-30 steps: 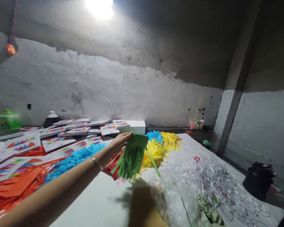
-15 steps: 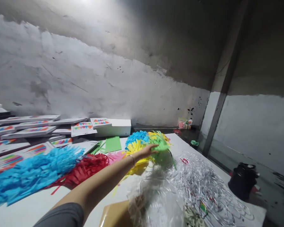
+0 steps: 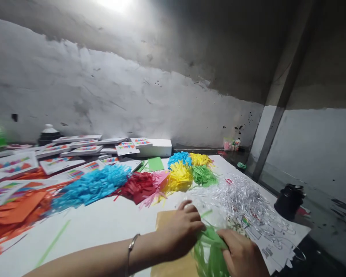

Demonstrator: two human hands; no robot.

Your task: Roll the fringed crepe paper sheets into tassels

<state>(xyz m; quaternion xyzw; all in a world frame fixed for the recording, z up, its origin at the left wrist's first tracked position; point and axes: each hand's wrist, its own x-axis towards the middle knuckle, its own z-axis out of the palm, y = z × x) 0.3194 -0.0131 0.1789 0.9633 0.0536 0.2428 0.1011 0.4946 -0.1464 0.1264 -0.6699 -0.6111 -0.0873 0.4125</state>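
Being pinched by left hand (image 3: 185,227) and right hand (image 3: 242,251), green strips (image 3: 211,235) are not yet set down; yellow fringe (image 3: 180,177) is already laid on the counter (image 3: 100,231).

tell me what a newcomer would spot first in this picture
Most likely the fringed heaps across the white table: orange heap at far left, then blue heap, red heap, pink strips, yellow heap and green heap. Next, loose green strips between the left grip and right grip, at bottom centre-right. Beyond the right grip, a shiny silvery tangle also stands out.
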